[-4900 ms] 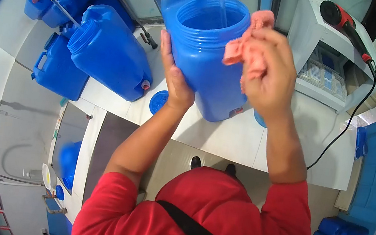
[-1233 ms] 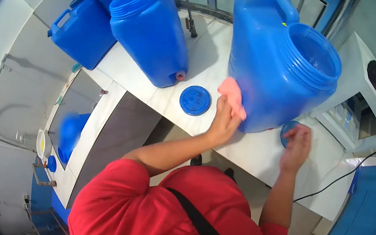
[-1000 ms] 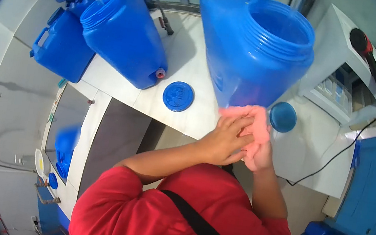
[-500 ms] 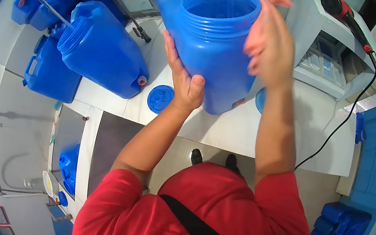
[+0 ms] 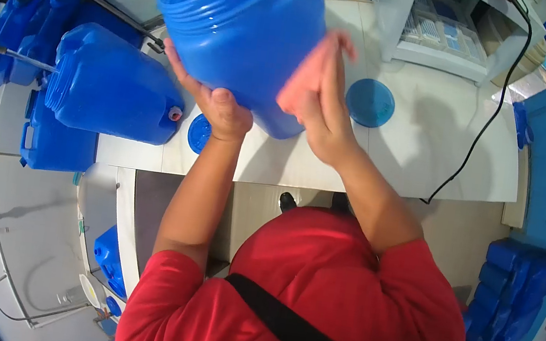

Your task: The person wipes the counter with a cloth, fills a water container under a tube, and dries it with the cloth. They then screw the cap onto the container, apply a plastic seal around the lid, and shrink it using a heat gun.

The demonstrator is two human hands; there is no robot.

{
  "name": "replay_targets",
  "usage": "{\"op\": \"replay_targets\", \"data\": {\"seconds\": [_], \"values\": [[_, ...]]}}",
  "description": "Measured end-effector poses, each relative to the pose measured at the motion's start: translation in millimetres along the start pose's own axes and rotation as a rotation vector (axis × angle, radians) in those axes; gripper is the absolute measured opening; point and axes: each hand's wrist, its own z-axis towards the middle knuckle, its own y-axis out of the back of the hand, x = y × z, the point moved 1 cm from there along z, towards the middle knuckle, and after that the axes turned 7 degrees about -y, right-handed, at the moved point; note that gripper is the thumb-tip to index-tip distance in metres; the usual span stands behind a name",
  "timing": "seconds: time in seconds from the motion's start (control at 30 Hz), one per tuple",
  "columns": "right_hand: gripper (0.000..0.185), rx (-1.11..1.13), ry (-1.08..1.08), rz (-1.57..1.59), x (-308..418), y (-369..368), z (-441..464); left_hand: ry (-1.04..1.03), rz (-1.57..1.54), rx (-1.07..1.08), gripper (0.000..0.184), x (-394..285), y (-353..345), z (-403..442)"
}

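A large blue water jug (image 5: 254,51) with a wide threaded mouth leans to the left over the counter, its mouth uncapped. My left hand (image 5: 222,112) grips its near left side, the thumb and fingers spread against the wall. In my right hand (image 5: 324,122) is a pink cloth (image 5: 302,81), closed in the fingers and pressed on or close against the jug's right side; the cloth is a little blurred. A blue lid (image 5: 200,135) lies on the counter by my left wrist, partly hidden. Right of my right hand lies a round translucent blue disc (image 5: 370,102).
Another blue jug (image 5: 119,85) lies tilted at the left, with a metal tube (image 5: 29,59) reaching its mouth. A grey cabinet (image 5: 439,58) stands at the back right of the white counter (image 5: 454,153). A black cord (image 5: 483,122) hangs over the front edge. More blue jugs (image 5: 513,285) are stacked lower right.
The jug has tipped further left, with my left hand still on it. My right hand and the cloth have moved from beside the mouth down along the jug's right side. The head view has shifted.
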Motion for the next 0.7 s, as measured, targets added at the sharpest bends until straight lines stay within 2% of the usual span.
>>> {"op": "replay_targets", "data": {"seconds": [0.03, 0.1, 0.13, 0.17, 0.23, 0.27, 0.33, 0.37, 0.4, 0.43, 0.47, 0.53, 0.57, 0.63, 0.67, 0.7], "values": [[0.074, -0.013, 0.073, -0.047, 19, 2, 19, 0.002, 0.011, -0.004, 0.115, -1, -1, 0], [0.064, -0.198, 0.183, 0.056, 25, 2, 62, 0.008, 0.032, -0.004, 0.113, -1, 0, 0], [0.064, -0.202, 0.179, 0.056, 21, 12, 67, 0.01, 0.031, 0.001, 0.113, -4, 2, 1], [0.057, -0.002, -0.19, 0.19, 10, 28, 69, -0.006, 0.098, 0.038, 0.11, -8, 5, 3], [0.047, 0.175, -0.451, 0.203, -12, 61, 54, -0.024, 0.166, 0.069, 0.107, -16, 11, -2], [0.043, 0.151, -0.342, 0.084, -31, 77, 40, 0.042, 0.248, 0.052, 0.103, -20, 17, -11], [0.047, 0.159, -0.253, -0.345, -81, 103, 6, 0.104, 0.332, 0.015, 0.1, -28, 23, -36], [0.047, 0.169, -0.253, -0.342, -94, 104, -12, -0.025, 0.434, 0.079, 0.096, -39, 24, -56], [0.057, 0.305, -0.222, -0.737, -103, 103, -28, -0.157, 0.532, 0.147, 0.093, -49, 22, -72], [0.067, 0.436, -0.184, -1.13, -109, 102, -40, -0.17, 0.477, 0.259, 0.09, -58, 16, -87], [0.067, 0.432, -0.185, -1.127, -117, 100, -43, -0.189, 0.418, 0.371, 0.087, -64, 7, -97], [0.09, 0.561, -0.407, -0.971, -126, 94, -38, -0.076, 0.367, 0.497, 0.079, -70, -14, -110], [0.09, 0.558, -0.406, -0.968, -126, 93, -33, -0.079, 0.369, 0.499, 0.079, -68, -21, -113], [0.104, 0.667, -0.49, -0.931, -115, 94, -18, 0.117, 0.248, 0.647, 0.076, -61, -37, -119], [0.104, 0.663, -0.489, -0.929, -119, 95, -19, 0.113, 0.249, 0.649, 0.076, -59, -44, -120], [0.102, 0.635, -0.476, -0.92, -122, 96, -19, 0.23, 0.2, 0.689, 0.076, -56, -53, -120]]}}
